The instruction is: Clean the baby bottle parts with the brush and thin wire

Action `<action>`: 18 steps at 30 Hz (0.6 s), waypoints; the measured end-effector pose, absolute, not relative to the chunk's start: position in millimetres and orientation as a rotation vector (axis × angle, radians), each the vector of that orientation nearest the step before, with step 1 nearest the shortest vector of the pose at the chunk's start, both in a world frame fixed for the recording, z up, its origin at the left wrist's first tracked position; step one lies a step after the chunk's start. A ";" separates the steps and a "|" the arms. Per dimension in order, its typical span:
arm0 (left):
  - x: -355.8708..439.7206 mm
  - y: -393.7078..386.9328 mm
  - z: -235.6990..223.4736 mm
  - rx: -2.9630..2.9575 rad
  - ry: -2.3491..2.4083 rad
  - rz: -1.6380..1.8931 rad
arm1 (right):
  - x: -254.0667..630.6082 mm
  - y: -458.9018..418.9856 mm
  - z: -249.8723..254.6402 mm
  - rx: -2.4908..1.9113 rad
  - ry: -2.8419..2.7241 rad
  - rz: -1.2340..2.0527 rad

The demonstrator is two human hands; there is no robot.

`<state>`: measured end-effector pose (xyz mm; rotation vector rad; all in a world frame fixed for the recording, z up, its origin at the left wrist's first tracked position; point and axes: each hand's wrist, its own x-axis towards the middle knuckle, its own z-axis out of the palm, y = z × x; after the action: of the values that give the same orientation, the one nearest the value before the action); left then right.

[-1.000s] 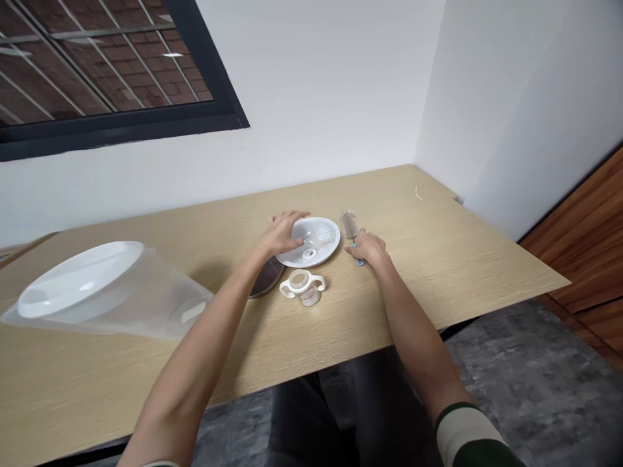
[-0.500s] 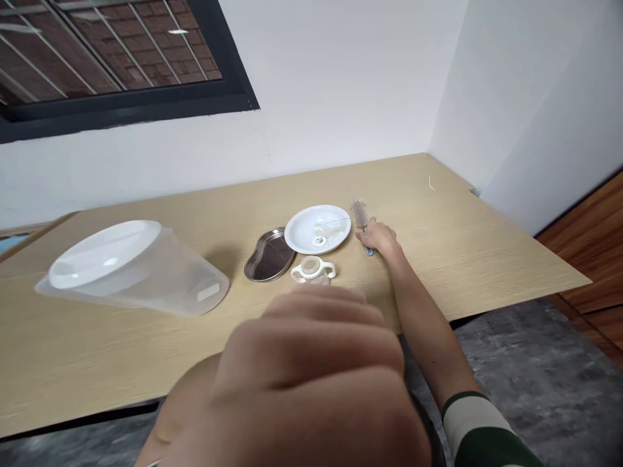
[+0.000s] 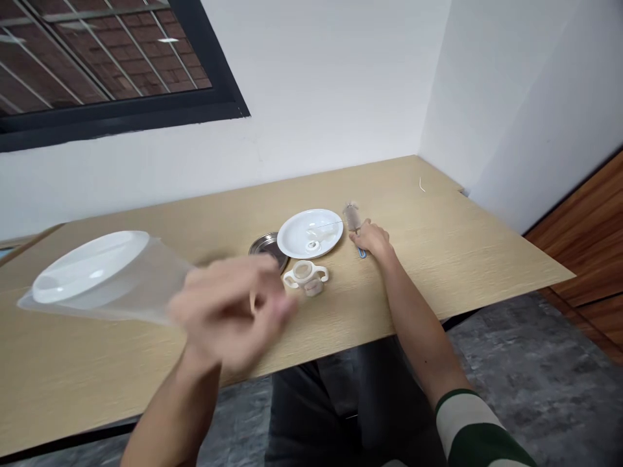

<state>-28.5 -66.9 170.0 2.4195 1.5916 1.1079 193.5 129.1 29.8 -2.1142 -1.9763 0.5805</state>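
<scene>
My right hand (image 3: 372, 238) rests on the table with its fingers closed around a bottle brush (image 3: 352, 216). The bristles stick out beyond the fingers, and a blue loop end shows below them. Over the near left of the table hangs my left hand (image 3: 231, 308), blurred, its fingers curled with no object seen in them. It covers part of a translucent plastic pitcher (image 3: 141, 279) lying on its side. Between the hands is a white two-handled ring piece (image 3: 305, 275). Behind it, a white oval plate (image 3: 288, 232) holds small white and clear parts and a thin wire.
A metal kidney dish (image 3: 265, 244) sits left of the plate, partly hidden by my left hand. A thin white bent piece (image 3: 421, 185) lies at the table's far right. The wooden table (image 3: 467, 253) meets a white wall with a barred window (image 3: 111, 52).
My left hand has dropped away from close before the camera, moving left and down over the table. The right hand stays at the brush. The view has shifted slightly.
</scene>
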 end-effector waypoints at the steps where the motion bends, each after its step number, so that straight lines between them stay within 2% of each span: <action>1: -31.8 -40.3 167.4 2.398 1.648 1.194 | 193.4 128.9 29.8 -2.110 -1.975 0.582; 3: -42.8 15.9 155.9 2.392 1.773 1.079 | 193.1 128.5 29.6 -2.111 -1.967 0.586; 6: -66.3 89.1 127.3 2.532 1.737 0.572 | 192.9 128.5 29.4 -2.114 -1.965 0.582; 10: -81.8 140.1 90.1 2.638 1.586 0.142 | 192.6 128.4 30.0 -2.116 -1.967 0.597; 18: -64.6 171.3 58.7 2.717 1.540 -0.142 | 190.8 129.6 28.1 -2.118 -1.960 0.573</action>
<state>-64.6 171.3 58.7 2.7169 1.5396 -0.1417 190.8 129.6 28.1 -2.1181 -1.9600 0.5733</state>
